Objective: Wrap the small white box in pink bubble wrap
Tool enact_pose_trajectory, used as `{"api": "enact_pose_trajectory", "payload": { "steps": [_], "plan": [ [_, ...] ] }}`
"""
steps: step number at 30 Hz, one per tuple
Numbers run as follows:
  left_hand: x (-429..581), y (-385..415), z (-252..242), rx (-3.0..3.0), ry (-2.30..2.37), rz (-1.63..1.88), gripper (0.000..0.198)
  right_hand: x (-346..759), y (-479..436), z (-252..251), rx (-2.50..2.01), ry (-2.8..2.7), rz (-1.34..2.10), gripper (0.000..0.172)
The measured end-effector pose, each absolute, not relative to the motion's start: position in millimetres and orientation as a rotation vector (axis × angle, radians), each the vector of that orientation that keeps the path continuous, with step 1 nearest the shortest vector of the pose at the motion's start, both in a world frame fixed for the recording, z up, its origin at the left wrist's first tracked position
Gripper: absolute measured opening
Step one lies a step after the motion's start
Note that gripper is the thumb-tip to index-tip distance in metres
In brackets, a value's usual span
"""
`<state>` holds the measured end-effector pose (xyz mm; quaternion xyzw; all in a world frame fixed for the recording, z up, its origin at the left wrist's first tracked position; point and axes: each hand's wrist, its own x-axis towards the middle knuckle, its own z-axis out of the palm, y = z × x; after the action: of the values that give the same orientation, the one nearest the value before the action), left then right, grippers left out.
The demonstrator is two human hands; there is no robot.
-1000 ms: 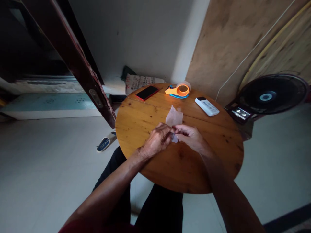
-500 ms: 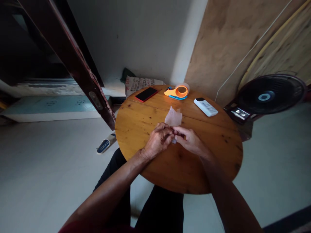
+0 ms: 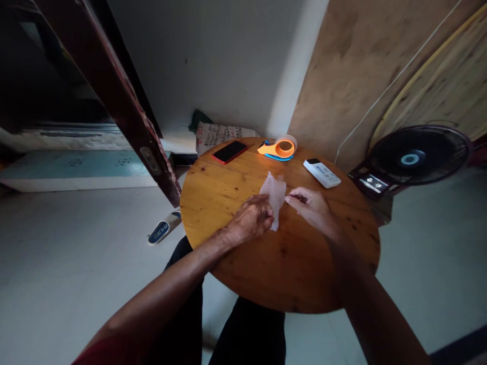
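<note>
A pale, thin, crumpled plastic sheet or bag lies on the round wooden table; which of the two it is, I cannot tell. My left hand rests at its left side, closed with the fingers curled over its edge. Just off the sheet's right edge is my right hand, thumb and forefinger pinched together. Whatever may be between those fingertips is too small to make out. The two hands are apart, with the sheet between them.
Along the table's far side lie a red-edged phone, an orange tape dispenser and a white power bank. A black fan stands at the right. A slipper lies on the floor by a dark door frame.
My hands were together over the sheet's near end. The right hand has moved away to the right, and more of the sheet now shows between them.
</note>
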<state>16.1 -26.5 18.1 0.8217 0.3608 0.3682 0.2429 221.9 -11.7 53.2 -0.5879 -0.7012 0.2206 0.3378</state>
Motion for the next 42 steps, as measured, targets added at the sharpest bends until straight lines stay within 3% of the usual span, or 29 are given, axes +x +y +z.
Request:
{"api": "enact_pose_trajectory", "payload": {
  "steps": [5, 13, 22, 31, 38, 42],
  "plan": [
    [14.4, -21.4, 25.4, 2.275, 0.914, 0.946, 0.007, 209.9, 10.3, 58.2, -1.551, -2.022, 0.463, 0.021],
    [18.0, -19.5, 22.3, 2.264, 0.887, 0.947, 0.010, 215.6, 14.0, 35.9, -1.398, -2.053, 0.574, 0.025],
    [18.9, -29.1, 20.5, 2.336, 1.041, 0.954, 0.002, 211.6, 19.2, 19.5, -1.443, -2.131, 0.488, 0.024],
    [18.5, -30.7, 16.4, 2.334, 1.036, 0.923, 0.005, 218.9, 18.0, 26.9, -1.444, -1.838, 0.420, 0.024],
    [19.1, -31.4, 20.0, 2.339, 1.033, 0.885, 0.004, 193.2, 19.9, 53.2, -1.342, -2.260, 0.211, 0.034],
    [18.7, -31.6, 21.7, 2.337, 1.037, 0.883, 0.005, 191.9, 33.3, 56.7, -1.488, -2.265, 0.014, 0.029]
  ]
}}
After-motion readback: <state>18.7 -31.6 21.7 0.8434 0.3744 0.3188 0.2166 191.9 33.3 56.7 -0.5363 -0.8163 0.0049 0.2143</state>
